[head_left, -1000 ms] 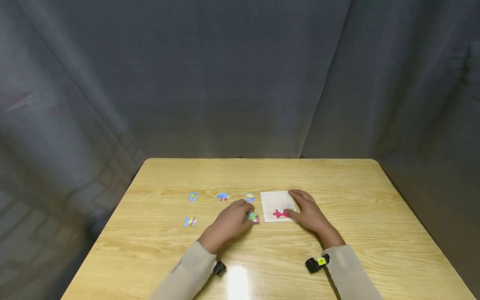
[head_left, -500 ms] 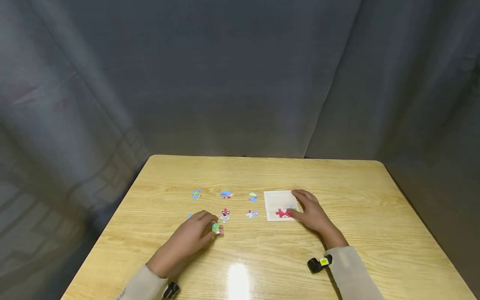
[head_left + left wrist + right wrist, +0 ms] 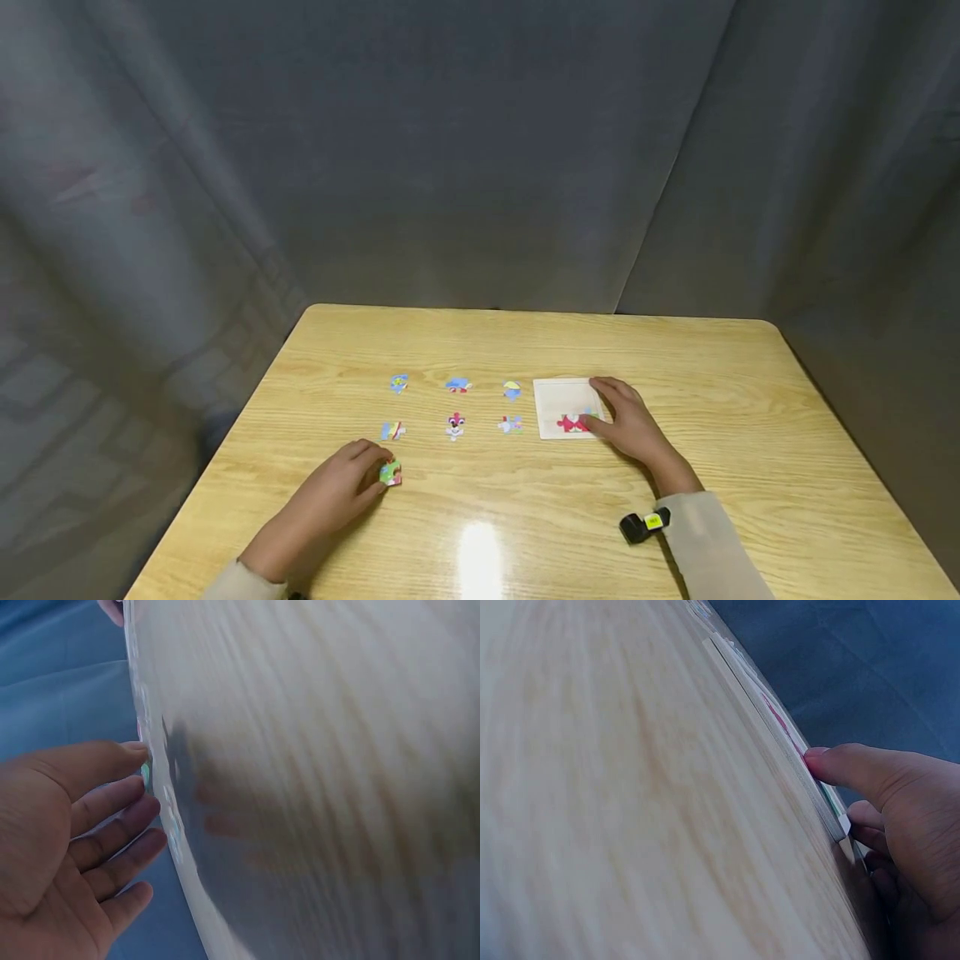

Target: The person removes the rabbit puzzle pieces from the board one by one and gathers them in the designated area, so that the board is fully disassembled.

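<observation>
In the head view my left hand [image 3: 336, 492] is at the lower left of the table, pinching a green jigsaw piece [image 3: 391, 472] between thumb and fingertips. The left wrist view shows the thumb and index finger meeting at that piece [image 3: 146, 774], the other fingers loosely bent. Right of centre lies a pale square puzzle tray [image 3: 551, 400]. My right hand [image 3: 630, 423] holds the tray's right side, fingers along the edge and thumb on the pieces. A red jigsaw piece [image 3: 572, 424] lies in the tray's lower part beside another, partly covered by the thumb.
Loose pieces lie left of the tray in two rows: a blue one [image 3: 399, 383], a blue-and-red one [image 3: 458, 385] and a yellow-and-blue one [image 3: 512, 390] behind; a striped one [image 3: 392, 430], a face piece [image 3: 455, 427] and a white-and-blue one [image 3: 511, 425] in front. Grey curtains [image 3: 465, 167] stand behind the table.
My left hand has carried the green piece from beside the tray leftward and nearer to me, uncovering the front-row pieces. The right hand stays at the tray; the view has shifted slightly.
</observation>
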The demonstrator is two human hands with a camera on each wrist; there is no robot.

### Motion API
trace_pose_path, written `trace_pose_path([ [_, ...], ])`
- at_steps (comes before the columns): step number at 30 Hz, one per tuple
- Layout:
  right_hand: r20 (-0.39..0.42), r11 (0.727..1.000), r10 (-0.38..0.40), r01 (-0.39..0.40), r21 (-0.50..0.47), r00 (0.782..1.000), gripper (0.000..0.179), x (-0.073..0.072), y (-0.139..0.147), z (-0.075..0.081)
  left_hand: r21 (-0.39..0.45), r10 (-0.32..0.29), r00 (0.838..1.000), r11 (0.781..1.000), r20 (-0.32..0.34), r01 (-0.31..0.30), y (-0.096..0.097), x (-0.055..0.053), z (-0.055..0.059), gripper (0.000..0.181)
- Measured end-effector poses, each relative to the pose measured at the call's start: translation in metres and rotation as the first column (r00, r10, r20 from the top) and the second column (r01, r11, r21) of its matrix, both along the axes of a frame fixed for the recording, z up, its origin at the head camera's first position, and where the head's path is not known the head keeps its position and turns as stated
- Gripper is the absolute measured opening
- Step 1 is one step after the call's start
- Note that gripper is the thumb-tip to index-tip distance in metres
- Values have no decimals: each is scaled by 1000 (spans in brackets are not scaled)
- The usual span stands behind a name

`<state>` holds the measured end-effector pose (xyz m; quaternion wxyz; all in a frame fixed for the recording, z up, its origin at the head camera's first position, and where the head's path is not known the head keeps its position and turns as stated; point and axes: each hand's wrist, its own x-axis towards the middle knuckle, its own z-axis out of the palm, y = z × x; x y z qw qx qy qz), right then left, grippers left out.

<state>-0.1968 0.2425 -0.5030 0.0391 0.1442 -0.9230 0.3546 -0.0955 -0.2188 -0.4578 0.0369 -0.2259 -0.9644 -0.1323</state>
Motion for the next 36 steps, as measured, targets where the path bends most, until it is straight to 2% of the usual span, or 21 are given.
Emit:
trace_pose_path([
  [13, -15, 1000, 8, -8, -5, 1000, 73, -1, 0, -1, -33, -49, 999, 998, -15, 49, -9, 3, -2, 35],
  [20, -13, 1000, 0, 0, 0, 1000, 73, -1, 0, -1, -23, -80, 997, 997, 1, 80, -10, 4, -2, 37],
  [30, -7, 1000, -11, 11, 1, 1000, 72, 0, 0, -2, -23, -88, 996, 996, 7, 88, -11, 5, 0, 37],
  [36, -9, 1000, -3, 3, -5, 1000, 72, 1, 0, -1, -31, -80, 996, 996, 42, 81, -10, 6, 1, 41],
])
